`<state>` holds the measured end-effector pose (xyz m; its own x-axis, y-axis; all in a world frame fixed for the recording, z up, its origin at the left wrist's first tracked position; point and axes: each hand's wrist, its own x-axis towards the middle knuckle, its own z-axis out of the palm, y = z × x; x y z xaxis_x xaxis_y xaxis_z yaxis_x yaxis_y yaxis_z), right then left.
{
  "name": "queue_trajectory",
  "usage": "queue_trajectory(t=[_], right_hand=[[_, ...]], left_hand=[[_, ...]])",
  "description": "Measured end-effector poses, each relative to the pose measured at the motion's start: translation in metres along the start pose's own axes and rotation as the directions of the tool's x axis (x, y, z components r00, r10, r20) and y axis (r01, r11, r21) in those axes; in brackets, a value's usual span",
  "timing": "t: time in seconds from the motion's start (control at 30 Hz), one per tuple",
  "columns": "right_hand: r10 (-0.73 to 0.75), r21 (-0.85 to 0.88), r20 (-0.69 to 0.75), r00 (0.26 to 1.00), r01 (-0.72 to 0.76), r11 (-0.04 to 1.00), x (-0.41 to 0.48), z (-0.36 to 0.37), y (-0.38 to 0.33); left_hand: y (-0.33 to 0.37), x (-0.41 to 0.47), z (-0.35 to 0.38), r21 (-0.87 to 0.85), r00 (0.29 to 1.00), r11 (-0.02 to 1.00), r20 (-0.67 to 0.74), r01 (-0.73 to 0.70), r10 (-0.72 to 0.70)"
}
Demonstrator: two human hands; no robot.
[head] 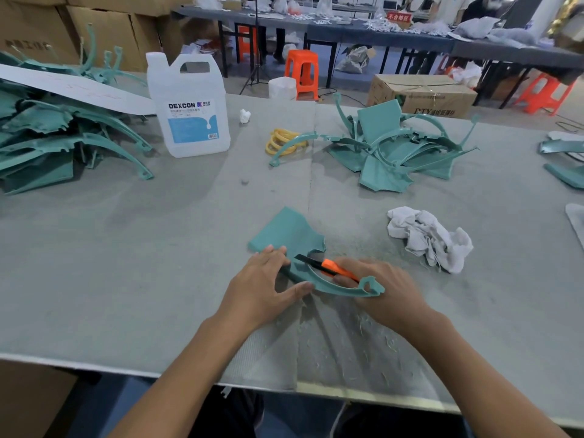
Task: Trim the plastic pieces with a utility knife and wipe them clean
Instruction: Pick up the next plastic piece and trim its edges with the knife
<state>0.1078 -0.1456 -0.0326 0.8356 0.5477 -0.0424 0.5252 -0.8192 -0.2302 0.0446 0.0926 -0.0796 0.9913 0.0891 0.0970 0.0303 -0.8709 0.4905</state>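
Left hand (264, 284) pinches the teal plastic piece (289, 233) flat on the table (126, 263) while the right hand (384, 294) grips the orange utility knife (325, 265), blade against its edge.

One wide-angle view from the person's head looks forward and down across the desk (126, 279). The left hand (259, 289) and right hand (388, 294), on the plastic piece (284, 232) and utility knife (330, 266), lie nearest, low centre. The desk's near edge runs below them, and the room beyond it fills the top.
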Motion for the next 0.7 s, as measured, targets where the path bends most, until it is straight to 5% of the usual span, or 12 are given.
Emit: queue_trajectory(t=[0.27, 0.37, 0.53, 0.7], right_hand=[[0.005, -0.277, -0.206, 0.979, -0.063, 0.959, -0.002, 0.001, -0.003], [0.103, -0.068, -0.312, 0.945, -0.13, 0.989, -0.004, -0.008, -0.002], [0.006, 0.14, -0.017, 1.0, -0.004, 0.99, 0.005, -0.018, 0.011], [-0.058, 0.18, 0.088, 0.994, 0.041, 0.983, 0.011, -0.014, 0.015]], left_hand=[[0.001, 0.0, -0.001, -0.02, 1.0, 1.0, -0.007, 0.003, -0.003], [0.001, 0.0, 0.0, -0.023, 1.0, 1.0, -0.018, 0.001, -0.002], [-0.001, -0.001, 0.002, -0.05, 0.999, 0.999, -0.053, 0.002, -0.004], [-0.001, 0.001, -0.001, -0.025, 0.999, 0.999, -0.031, 0.041, -0.042]])
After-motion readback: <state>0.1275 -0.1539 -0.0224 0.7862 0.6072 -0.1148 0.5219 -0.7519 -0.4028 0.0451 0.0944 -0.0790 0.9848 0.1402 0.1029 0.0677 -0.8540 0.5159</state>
